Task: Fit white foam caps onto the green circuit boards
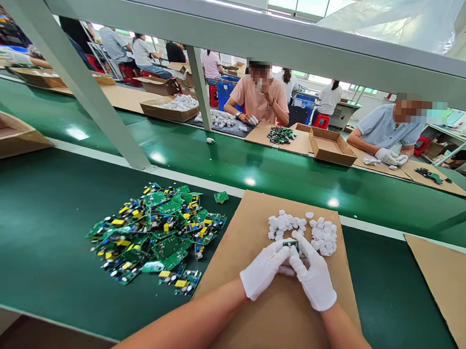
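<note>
Standing at a green conveyor belt (38,237) in a busy workshop, co-workers (260,95) sitting opposite. Pinching a small circuit board (291,244) over a cardboard sheet (280,323), left hand (264,269) and right hand (314,275) both closed on it, board mostly hidden behind white gloves. Lying nearby: white plastic caps (323,236), heaped green boards (155,233).

Electronics assembly line: conveyor belt (256,170), circuit boards (155,233)

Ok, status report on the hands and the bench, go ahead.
Left hand and right hand, white-gloved, together pinching a small green circuit board. White plastic pieces just beyond on the cardboard sheet. Heap of circuit boards to the left.
</note>
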Available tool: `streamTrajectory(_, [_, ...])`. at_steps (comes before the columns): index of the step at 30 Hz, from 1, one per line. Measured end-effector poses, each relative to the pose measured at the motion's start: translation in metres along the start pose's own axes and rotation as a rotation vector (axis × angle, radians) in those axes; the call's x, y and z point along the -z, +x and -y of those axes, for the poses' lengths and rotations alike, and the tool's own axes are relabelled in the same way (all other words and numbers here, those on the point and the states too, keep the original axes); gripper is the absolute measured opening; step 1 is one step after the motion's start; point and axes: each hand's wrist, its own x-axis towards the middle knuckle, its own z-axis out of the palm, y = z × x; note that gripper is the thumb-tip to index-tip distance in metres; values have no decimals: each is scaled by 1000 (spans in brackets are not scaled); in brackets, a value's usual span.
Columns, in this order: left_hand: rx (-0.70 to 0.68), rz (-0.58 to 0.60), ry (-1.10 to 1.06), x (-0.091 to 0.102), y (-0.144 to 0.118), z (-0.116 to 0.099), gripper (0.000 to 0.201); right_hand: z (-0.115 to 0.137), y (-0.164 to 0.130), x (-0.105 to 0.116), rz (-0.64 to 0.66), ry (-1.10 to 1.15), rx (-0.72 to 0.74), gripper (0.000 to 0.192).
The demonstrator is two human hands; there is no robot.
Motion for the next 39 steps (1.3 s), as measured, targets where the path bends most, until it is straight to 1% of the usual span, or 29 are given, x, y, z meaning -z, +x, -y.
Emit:
streamTrajectory(2, [-13, -12, 23, -1, -1, 0, 33, 1, 0, 1, -20, -78, 19, 48])
streamTrajectory(4, [15, -10, 8, 0, 1, 1, 30, 0, 1, 2, -28, -119, 72, 48])
streamTrajectory(7, [84, 9, -96, 4, 5, 4, 29, -3, 3, 6, -21, -96, 223, 53])
streamTrajectory(9, [88, 27, -163, 7, 8, 7, 29, -5, 5, 8, -44, -145, 355, 57])
streamTrajectory(10, [80, 29, -182, 8, 8, 9, 30, -6, 5, 8, -71, -213, 420, 54])
streamTrajectory(13, [75, -4, -203, 6, 8, 11, 35, -6, 7, 7, -175, -445, 596, 33])
streamTrajectory(15, [72, -46, -172, 3, 6, 10, 38, -4, 8, 6, -219, -508, 691, 28])
streamTrajectory(17, [69, -67, -117, 1, 5, 7, 37, -1, 8, 6, -218, -512, 724, 26])
streamTrajectory(18, [74, -70, -90, 0, 4, 5, 37, 0, 7, 7, -184, -494, 709, 25])
streamTrajectory(19, [83, -74, -71, 0, 5, 4, 37, 2, 6, 8, -123, -460, 674, 26])
streamTrajectory(21, [107, -79, -48, 1, 6, 2, 37, 4, 4, 9, 12, -319, 571, 36])
streamTrajectory(22, [113, -79, -38, 2, 7, 2, 36, 4, 3, 9, 48, -224, 520, 43])
streamTrajectory(24, [93, -75, -25, 4, 9, 3, 34, 2, 2, 7, 47, -79, 426, 57])
streamTrajectory(26, [71, -70, -28, 5, 10, 5, 35, -1, 3, 4, 21, -48, 344, 64])
streamTrajectory(28, [86, -75, -43, 5, 10, 6, 36, -4, 4, 1, 65, -68, 268, 60])
streamTrajectory(30, [130, -67, -89, 4, 9, 5, 37, -6, 6, 2, 102, -35, 193, 52])
streamTrajectory(33, [155, 2, -135, 2, 6, 0, 38, -5, 6, 6, 127, 83, 133, 48])
streamTrajectory(36, [123, 44, -13, 1, 3, -4, 35, -2, 5, 9, 131, 152, 134, 46])
streamTrajectory(39, [68, 44, 93, 1, 2, -2, 36, -2, 5, 8, 60, 89, 107, 41])
